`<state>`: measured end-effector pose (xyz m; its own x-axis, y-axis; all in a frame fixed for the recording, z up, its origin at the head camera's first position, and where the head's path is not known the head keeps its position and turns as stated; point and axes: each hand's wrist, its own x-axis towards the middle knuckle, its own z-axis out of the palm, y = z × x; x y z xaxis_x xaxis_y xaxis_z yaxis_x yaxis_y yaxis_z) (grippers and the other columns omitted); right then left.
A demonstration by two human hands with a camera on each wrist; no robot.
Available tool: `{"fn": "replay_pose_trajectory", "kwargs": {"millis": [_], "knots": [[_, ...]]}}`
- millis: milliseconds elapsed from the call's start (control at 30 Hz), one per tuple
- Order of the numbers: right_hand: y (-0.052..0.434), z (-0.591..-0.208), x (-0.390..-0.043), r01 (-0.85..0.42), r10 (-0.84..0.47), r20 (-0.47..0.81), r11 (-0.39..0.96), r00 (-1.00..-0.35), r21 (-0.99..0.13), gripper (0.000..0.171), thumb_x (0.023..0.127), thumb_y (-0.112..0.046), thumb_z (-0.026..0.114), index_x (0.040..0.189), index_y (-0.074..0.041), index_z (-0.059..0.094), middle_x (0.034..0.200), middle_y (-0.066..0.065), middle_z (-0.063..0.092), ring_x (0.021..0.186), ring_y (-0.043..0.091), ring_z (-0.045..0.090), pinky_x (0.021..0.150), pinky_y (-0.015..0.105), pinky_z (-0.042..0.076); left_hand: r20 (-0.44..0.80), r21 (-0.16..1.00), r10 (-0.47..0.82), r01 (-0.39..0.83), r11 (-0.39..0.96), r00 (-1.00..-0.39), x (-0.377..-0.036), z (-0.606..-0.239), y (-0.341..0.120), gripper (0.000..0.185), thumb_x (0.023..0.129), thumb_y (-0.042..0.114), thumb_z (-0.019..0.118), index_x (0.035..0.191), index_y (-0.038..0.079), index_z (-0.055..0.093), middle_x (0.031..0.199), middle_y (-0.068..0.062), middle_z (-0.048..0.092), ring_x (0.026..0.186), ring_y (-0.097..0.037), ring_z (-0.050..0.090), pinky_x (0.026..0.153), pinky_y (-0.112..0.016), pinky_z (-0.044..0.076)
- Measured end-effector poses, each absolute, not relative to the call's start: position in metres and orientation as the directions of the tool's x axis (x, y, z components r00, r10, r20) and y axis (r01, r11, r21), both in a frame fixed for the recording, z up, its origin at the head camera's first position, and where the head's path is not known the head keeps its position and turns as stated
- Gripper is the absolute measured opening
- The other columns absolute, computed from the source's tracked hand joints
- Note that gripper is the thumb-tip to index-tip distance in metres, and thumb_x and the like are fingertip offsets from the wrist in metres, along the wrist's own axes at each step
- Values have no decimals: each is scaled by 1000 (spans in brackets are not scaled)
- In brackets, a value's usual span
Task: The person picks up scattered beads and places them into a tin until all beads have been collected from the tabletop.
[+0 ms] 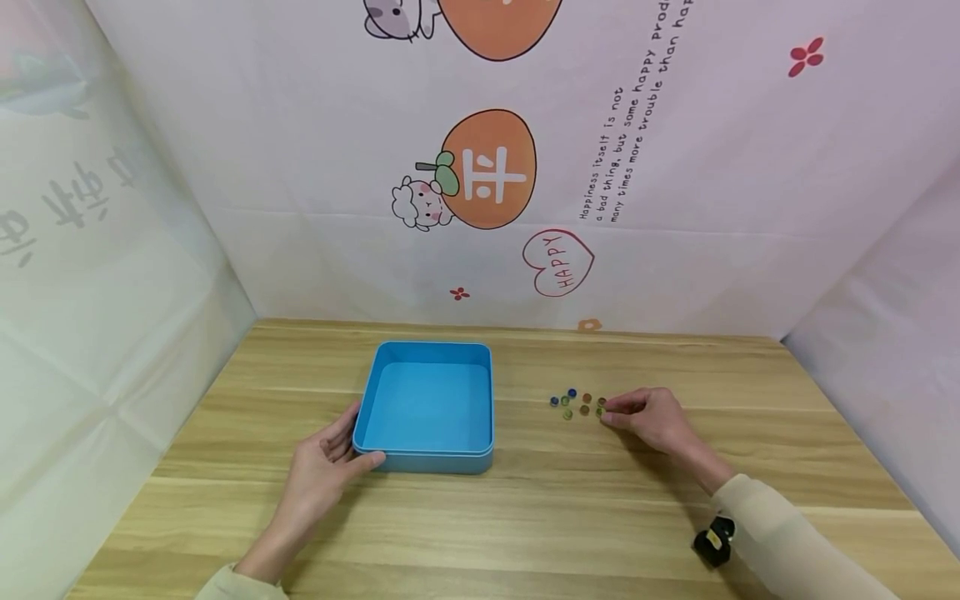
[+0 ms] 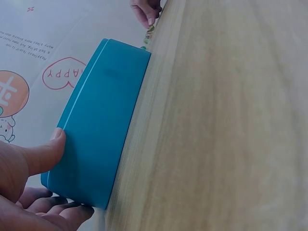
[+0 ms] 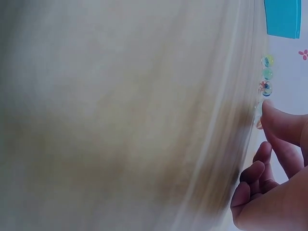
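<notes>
A blue square box (image 1: 431, 408), open at the top, stands left of centre on the table. At its front left corner my left hand (image 1: 318, 471) holds it, the thumb on the front wall and the other fingers by the left side. Several small glass marbles (image 1: 585, 410) in blue, green and amber tones lie in a loose cluster to the right of the box. My right hand (image 1: 652, 417) pinches at a marble (image 3: 259, 108) on the cluster's right edge with thumb and index finger. The fingertips partly hide that marble. In the right wrist view, the other fingers curl inward.
The wood-grain table (image 1: 525, 525) meets a white printed cloth (image 1: 322, 250) at the back, with more cloth at both sides. A small black device (image 1: 714, 542) sits at the right sleeve.
</notes>
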<state>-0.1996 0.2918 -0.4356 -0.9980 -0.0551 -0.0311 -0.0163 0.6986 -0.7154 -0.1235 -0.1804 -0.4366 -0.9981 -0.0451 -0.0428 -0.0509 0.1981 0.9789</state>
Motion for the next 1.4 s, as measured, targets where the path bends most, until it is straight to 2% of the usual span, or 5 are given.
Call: {"fn": "replay_pose_trajectory", "kwargs": {"millis": [367, 700, 933, 1133, 1400], "knots": [[294, -429, -191, -41, -76, -11, 654, -997, -756, 30, 96, -21, 82, 114, 2, 79, 114, 18, 73, 88, 22, 59, 63, 26, 50, -55, 980, -47, -63, 187, -997, -123, -437, -179, 86, 89, 5, 86, 161, 2, 40, 163, -20, 36, 148, -36, 40, 111, -39, 44], [292, -425, -187, 49, -33, -85, 589, -996, -807, 32, 97, -21, 80, 119, 2, 77, 103, 10, 70, 86, 22, 54, 61, 26, 46, -56, 981, -48, -64, 186, -997, -123, -436, -179, 86, 88, 5, 87, 161, 2, 41, 163, -20, 36, 147, -36, 40, 111, -39, 44], [289, -415, -184, 83, -34, -122, 549, -992, -832, 38, 100, -27, 77, 125, 1, 75, 108, 10, 71, 94, 23, 57, 70, 31, 49, -52, 980, -45, -60, 189, -998, -123, -436, -180, 86, 88, 5, 87, 161, 2, 41, 163, -20, 36, 148, -36, 39, 111, -39, 44], [285, -408, -184, 63, -58, -112, 538, -992, -840, 39, 101, -28, 76, 127, 1, 74, 114, 13, 73, 99, 25, 60, 76, 33, 53, -49, 980, -44, -56, 189, -998, -123, -437, -179, 86, 88, 5, 87, 161, 2, 41, 163, -20, 36, 148, -36, 40, 112, -40, 44], [277, -398, -187, 49, -61, -95, 526, -994, -849, 40, 100, -28, 77, 128, 0, 74, 118, 11, 74, 104, 23, 60, 83, 36, 52, -50, 981, -48, -58, 182, -998, -123, -438, -179, 86, 88, 5, 87, 160, 1, 41, 163, -21, 37, 147, -36, 40, 111, -39, 44]]}}
